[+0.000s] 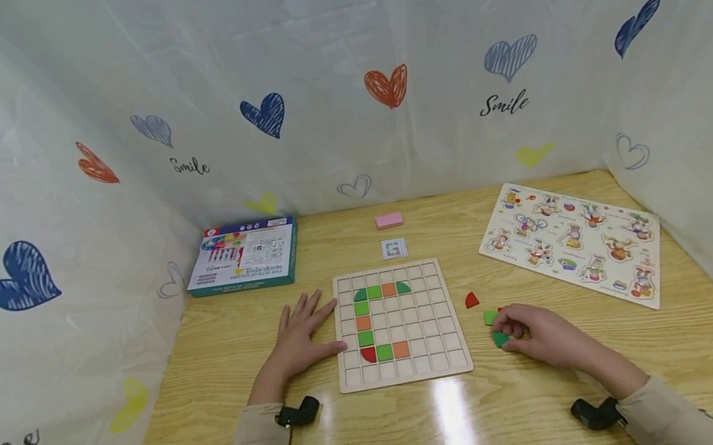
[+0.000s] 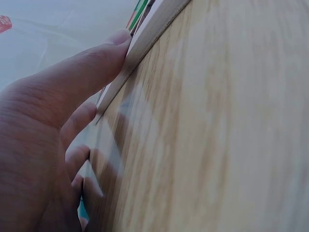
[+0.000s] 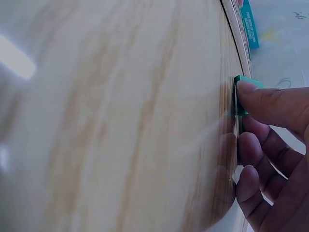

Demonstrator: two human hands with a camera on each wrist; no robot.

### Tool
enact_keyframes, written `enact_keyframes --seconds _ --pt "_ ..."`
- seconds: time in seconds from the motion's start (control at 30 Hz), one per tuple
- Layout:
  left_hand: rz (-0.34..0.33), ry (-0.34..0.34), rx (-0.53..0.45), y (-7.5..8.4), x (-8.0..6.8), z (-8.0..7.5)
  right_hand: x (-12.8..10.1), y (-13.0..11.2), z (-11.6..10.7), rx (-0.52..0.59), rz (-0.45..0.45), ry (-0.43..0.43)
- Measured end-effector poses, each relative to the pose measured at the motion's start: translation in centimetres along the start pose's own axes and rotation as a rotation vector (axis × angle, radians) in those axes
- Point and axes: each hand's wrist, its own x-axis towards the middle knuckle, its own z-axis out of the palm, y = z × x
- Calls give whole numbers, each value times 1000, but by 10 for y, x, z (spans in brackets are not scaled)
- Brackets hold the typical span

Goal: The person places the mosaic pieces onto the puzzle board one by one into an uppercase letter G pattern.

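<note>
On the bench (image 1: 426,425), your left hand (image 1: 300,337) lies spread flat against the grid board's (image 1: 399,323) left edge. Your right hand (image 1: 536,334) pinches a green piece (image 1: 500,340), just right of the board.

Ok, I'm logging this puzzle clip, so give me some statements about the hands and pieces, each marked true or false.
1. The left hand lies flat on the table with fingers at the grid board's left edge. True.
2. The right hand has its grip on a green piece. True.
3. A red piece sits on the table right of the board. True.
4. The board is completely filled. False: only a few cells hold green, orange or red pieces.
5. The pink block is in the left hand. False: it lies beyond the board, untouched.
</note>
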Motion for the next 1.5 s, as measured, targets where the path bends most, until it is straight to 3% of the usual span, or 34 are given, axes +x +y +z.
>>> enact_keyframes --seconds 0.2,0.5,0.8,0.97,1.2,1.5 --pt "2 1 1 -1 0 0 1 0 2 10 -28 16" --pt "3 -4 1 -4 0 2 9 -4 11 22 -175 46" --pt "7 3 0 -3 -1 2 32 -24 25 125 -138 69" --pt "4 3 1 -3 -1 2 46 -40 36 165 -159 24" --pt "10 2 8 -3 1 2 65 -62 54 133 -136 -27" --pt "12 6 1 -4 0 1 78 -77 69 45 -37 -11"
